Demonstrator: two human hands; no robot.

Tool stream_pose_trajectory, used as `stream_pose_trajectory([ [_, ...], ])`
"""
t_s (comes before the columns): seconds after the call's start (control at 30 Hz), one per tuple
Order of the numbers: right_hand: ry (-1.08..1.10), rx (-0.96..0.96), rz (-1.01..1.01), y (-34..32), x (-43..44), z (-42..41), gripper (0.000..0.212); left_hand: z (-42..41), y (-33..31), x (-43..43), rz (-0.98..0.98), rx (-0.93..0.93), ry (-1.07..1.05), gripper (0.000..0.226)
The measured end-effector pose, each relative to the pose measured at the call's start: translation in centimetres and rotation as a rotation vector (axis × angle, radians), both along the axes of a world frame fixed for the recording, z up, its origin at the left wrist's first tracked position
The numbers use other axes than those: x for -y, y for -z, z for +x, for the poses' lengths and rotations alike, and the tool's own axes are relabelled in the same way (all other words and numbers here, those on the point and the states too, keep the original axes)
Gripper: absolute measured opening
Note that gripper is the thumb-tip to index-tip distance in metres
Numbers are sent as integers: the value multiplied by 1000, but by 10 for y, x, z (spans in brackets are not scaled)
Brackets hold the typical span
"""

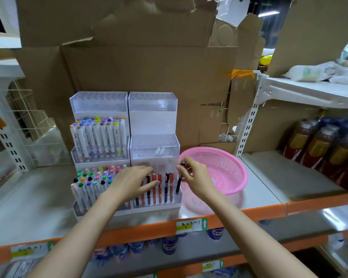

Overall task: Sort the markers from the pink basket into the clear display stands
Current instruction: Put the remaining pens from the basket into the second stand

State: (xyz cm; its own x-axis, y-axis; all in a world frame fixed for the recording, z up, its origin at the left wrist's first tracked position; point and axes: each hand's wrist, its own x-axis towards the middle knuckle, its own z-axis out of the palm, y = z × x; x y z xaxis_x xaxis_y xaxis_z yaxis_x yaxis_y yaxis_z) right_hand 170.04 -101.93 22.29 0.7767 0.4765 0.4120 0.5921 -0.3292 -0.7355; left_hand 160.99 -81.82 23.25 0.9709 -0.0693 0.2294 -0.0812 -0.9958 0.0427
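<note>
The black marker (179, 180) stands almost upright at the right end of the front row of the right-hand stand (154, 146). Its lower tip is down among the slots, and the right hand (196, 174) pinches its cap between thumb and fingers. The left hand (132, 180) lies with fairly straight fingers across the orange and black markers (159, 187) already seated in that row, touching them and gripping nothing.

The step in hand looks like seating this marker in its slot. The next move calls for a straight push down, then letting go without knocking its neighbours.

The pink basket (240, 169) sits just to the right of the stand, tipped toward the camera. It seems to hold no more markers, though the mesh is blurred and the right hand covers part of it.

The left-hand stand (99, 103) is crowded with white, colour-capped markers on its two lower tiers. Both stands rest on a grey shelf (261, 187) with an orange front edge, against a cardboard (149, 67) backing, and bottles (319, 149) stand well off to the right. Nothing blocks the slot except the close-set neighbouring markers.
</note>
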Motion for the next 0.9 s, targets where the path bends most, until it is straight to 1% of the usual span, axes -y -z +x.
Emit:
stream_pose_trajectory([
  [0.17,61,-17,-33,8,-3,-7,16,0,3,-2,9,16,23,50],
  [0.37,106,-24,-85,11,-7,-13,17,0,4,-4,-48,45,55,47],
  [0.47,119,-34,-74,13,-6,-13,16,1,6,-5,-56,60,56,46],
  [0.57,118,-53,-85,12,-5,-13,11,2,7,-5,-79,70,47,45],
  [0.7,82,-87,-169,10,-4,-15,3,2,7,-5,-91,66,48,45],
  [0.77,62,-98,-206,10,-4,-15,7,1,6,-5,-98,71,49,44],
  [0.9,47,-95,-267,3,-5,-14,5,1,5,-4,-103,72,47,43],
])
